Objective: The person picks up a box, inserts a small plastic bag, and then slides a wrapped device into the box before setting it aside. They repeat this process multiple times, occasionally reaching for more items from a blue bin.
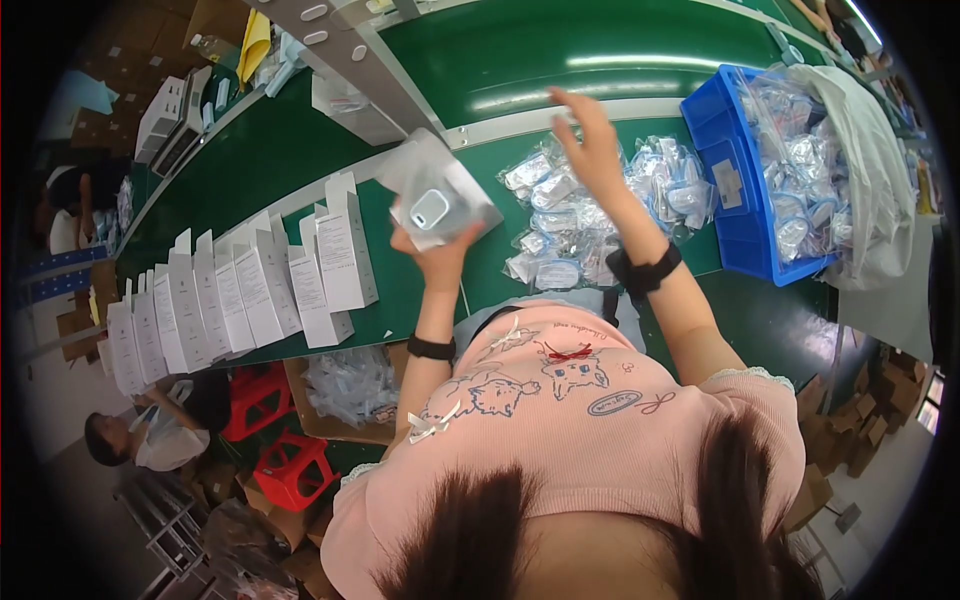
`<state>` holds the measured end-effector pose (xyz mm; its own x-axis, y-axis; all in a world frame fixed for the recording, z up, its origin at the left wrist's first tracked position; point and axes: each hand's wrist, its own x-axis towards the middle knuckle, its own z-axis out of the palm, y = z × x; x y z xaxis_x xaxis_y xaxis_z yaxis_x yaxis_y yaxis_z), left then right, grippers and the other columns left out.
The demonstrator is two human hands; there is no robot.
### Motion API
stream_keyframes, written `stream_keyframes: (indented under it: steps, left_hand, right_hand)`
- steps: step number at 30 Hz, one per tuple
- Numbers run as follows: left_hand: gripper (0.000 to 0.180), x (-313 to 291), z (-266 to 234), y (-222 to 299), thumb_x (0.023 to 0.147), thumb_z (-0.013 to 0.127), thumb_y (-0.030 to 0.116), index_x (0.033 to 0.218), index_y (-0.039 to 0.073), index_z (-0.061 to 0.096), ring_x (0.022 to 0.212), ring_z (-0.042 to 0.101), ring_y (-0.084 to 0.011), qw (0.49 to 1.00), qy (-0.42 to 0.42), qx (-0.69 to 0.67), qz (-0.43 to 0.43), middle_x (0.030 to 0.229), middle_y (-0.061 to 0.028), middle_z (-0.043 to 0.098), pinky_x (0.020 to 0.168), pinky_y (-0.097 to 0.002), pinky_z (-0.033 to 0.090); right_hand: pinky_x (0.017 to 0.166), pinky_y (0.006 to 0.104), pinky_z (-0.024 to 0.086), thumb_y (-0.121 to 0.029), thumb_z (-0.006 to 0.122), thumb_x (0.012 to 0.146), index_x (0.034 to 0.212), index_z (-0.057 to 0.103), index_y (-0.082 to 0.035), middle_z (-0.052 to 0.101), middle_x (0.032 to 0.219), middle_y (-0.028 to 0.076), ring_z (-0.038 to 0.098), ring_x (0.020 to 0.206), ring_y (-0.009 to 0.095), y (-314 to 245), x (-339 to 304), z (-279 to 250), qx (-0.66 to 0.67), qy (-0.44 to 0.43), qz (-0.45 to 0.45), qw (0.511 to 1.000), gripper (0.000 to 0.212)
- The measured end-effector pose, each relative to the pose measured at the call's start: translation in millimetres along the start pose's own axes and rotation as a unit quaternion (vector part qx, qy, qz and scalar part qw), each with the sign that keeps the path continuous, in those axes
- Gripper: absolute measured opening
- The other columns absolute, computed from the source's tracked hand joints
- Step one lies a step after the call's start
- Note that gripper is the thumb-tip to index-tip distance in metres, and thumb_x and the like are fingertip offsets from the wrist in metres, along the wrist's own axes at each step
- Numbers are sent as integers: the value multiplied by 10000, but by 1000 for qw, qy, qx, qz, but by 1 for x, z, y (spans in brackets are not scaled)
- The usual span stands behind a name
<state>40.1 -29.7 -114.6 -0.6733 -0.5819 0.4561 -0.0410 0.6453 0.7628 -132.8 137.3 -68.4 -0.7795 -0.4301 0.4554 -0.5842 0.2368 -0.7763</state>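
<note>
My left hand (438,258) is closed around the lower end of a small white box (460,185). A rounded white device with a grey middle shows on the box's face, and its upper part is blurred. My right hand (592,150) is raised above the green bench, fingers apart, with nothing in it. Below and around it lies a spread of clear plastic bags (570,215), each with small white and light-blue parts inside. These bags are near my right hand but apart from its fingers.
A row of upright white boxes (255,290) with raised flaps lines the bench at left. A blue bin (735,180) of more bagged parts stands at right. A metal upright (360,60) rises behind. Red stools (293,470) and a person (165,425) are at lower left.
</note>
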Motion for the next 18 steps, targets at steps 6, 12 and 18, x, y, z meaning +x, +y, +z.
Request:
stream_keyframes:
  steps: [6,12,18]
  left_hand:
    - [848,1,-3,6,550,826,169,1123,81,207,1154,360,-329,994,-13,-95,59,1273,-224,263,937,-392,347]
    - [836,11,-14,15,574,805,142,1186,88,237,1161,365,-340,978,-47,-195,59,1335,-214,220,936,-388,353]
    - [749,10,-24,0,622,760,101,1206,140,292,1147,388,-350,980,-34,-174,90,1313,-211,269,926,-395,364]
  right_hand:
    - [794,410,429,-173,664,668,1100,510,-88,525,993,179,489,952,357,123,-31,-15,-405,-107,186,889,466]
    - [776,387,435,-145,656,647,1081,506,-99,523,979,156,502,930,322,137,-32,-31,-232,-93,151,956,462]
    - [781,327,433,-18,590,632,1051,531,-124,493,1033,75,486,924,266,-22,10,-14,46,-214,-92,971,436]
